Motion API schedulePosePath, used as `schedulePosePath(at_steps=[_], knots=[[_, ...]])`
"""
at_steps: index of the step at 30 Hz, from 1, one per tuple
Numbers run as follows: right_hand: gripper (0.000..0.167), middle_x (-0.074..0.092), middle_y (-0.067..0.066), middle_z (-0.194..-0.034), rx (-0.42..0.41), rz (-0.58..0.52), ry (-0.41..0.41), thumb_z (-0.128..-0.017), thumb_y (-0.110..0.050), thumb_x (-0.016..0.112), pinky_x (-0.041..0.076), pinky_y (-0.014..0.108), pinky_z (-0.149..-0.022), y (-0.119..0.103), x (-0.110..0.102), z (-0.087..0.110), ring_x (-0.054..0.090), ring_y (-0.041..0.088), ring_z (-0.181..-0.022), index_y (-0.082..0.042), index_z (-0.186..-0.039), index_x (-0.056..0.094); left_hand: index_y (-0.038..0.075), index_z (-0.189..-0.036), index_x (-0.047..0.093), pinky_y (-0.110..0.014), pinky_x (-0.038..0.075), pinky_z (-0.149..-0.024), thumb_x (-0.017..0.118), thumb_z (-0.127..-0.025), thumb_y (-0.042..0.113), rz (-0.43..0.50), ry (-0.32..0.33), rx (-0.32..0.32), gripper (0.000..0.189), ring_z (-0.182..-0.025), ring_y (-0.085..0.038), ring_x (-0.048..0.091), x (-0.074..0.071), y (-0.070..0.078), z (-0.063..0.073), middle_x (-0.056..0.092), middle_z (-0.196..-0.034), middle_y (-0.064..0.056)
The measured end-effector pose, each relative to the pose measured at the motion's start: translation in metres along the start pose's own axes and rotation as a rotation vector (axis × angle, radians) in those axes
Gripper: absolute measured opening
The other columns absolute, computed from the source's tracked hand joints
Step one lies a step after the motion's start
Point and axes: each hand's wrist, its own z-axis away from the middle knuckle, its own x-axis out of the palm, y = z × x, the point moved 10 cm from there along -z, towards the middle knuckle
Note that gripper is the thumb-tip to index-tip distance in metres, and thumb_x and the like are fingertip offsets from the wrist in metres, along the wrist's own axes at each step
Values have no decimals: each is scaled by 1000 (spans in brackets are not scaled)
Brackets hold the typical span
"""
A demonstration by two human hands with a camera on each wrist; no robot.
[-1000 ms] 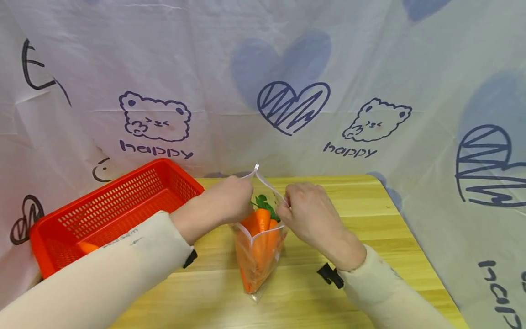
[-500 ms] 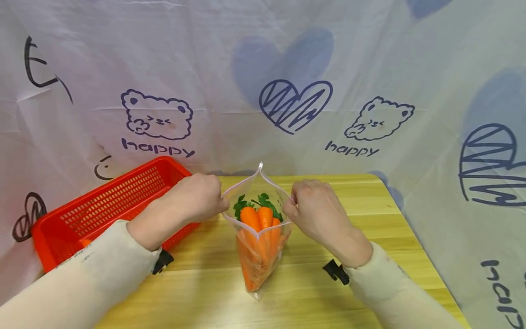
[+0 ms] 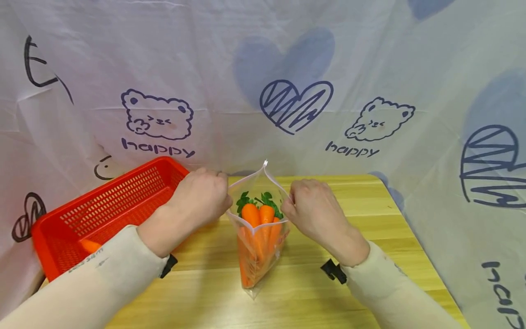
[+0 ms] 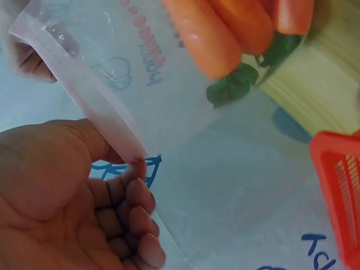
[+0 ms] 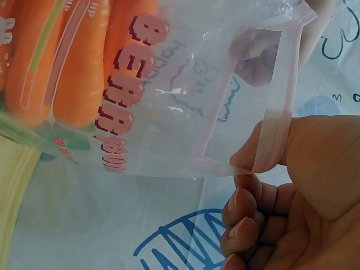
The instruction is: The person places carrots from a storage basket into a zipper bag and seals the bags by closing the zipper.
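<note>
A clear zip bag (image 3: 263, 256) with a pink-edged mouth stands on the table, its mouth spread wide. Several orange carrots (image 3: 251, 214) with green leafy tops are inside it. My left hand (image 3: 201, 196) pinches the left edge of the mouth between thumb and forefinger, as the left wrist view shows at the zip strip (image 4: 93, 93). On the opposite side, my right hand (image 3: 314, 212) pinches the right edge the same way. Red lettering (image 5: 126, 90) is printed on the bag in the right wrist view. The zip slider (image 3: 265, 162) sits at the mouth's far corner.
To the left stands a red perforated basket (image 3: 102, 196), with an orange carrot (image 3: 90, 246) in it, partly hidden by my left sleeve. Behind the wooden table (image 3: 357, 274) hangs a white printed cloth (image 3: 230, 68).
My left hand moved left from over the bag, drawing its mouth wider, then came slightly back right. The carrots and their leaves show more fully now. My right hand has shifted only a little.
</note>
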Motion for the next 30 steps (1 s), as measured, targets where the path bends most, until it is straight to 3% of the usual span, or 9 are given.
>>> schedulePosePath(at_steps=[4, 8, 11, 15, 18, 23, 26, 30], knots=[[18, 47, -4, -59, 8, 4, 0, -78, -12, 58, 42, 34, -66, 1, 1, 2, 45, 18, -58, -17, -62, 50, 2, -74, 59, -39, 46, -68, 64, -79, 20, -69, 66, 79, 19, -67, -28, 52, -4, 7, 0, 53, -66, -7], [17, 48, -4, -60, 15, 5, -1, -78, -13, 58, 41, 33, -64, 3, 1, 3, 45, 18, -59, -17, -63, 50, 2, -75, 59, -39, 45, -67, 63, -79, 19, -80, 94, 110, 18, -67, -28, 50, -4, 8, 1, 53, -68, -8], [17, 48, -3, -60, 14, 1, 7, -77, -12, 58, 40, 32, -63, 3, 0, 4, 45, 18, -59, -16, -63, 50, 2, -77, 58, -39, 45, -68, 62, -80, 20, -54, 104, 120, 18, -67, -28, 50, -5, 6, 1, 53, -69, -8], [17, 47, -3, -59, 8, -6, 19, -76, -11, 57, 39, 31, -61, 4, 0, 5, 44, 17, -58, -17, -62, 49, 7, -70, 52, -37, 43, -65, 57, -85, 18, 53, 111, 101, 20, -65, -27, 49, -8, -4, 3, 47, -65, -5], [17, 46, -3, -59, 10, -8, 21, -75, -10, 56, 39, 31, -61, 5, 0, 5, 44, 17, -58, -17, -61, 48, 10, -68, 49, -35, 40, -65, 51, -89, 18, 129, 76, 48, 23, -68, -26, 48, -10, -21, 6, 44, -66, -4], [16, 47, -3, -60, 21, -7, 19, -75, -11, 56, 40, 31, -64, 7, -2, 6, 44, 18, -59, -17, -62, 48, 10, -77, 56, -36, 39, -73, 51, -88, 16, 130, -39, -54, 13, -76, -25, 49, -11, -58, 13, 53, -74, -4], [16, 48, -3, -60, 25, -4, 21, -75, -12, 57, 40, 32, -65, 8, -4, 7, 45, 18, -60, -16, -62, 49, 11, -76, 55, -35, 38, -65, 53, -85, 15, 117, -102, -119, 11, -71, -22, 48, -9, -86, 21, 52, -72, -3], [15, 48, -3, -60, 33, -4, 14, -76, -13, 57, 40, 32, -65, 10, -4, 8, 45, 18, -60, -16, -63, 50, 13, -69, 48, -31, 31, -53, 56, -85, 17, 123, -251, -238, 19, -59, -18, 42, 12, -129, 41, 42, -63, -1]])
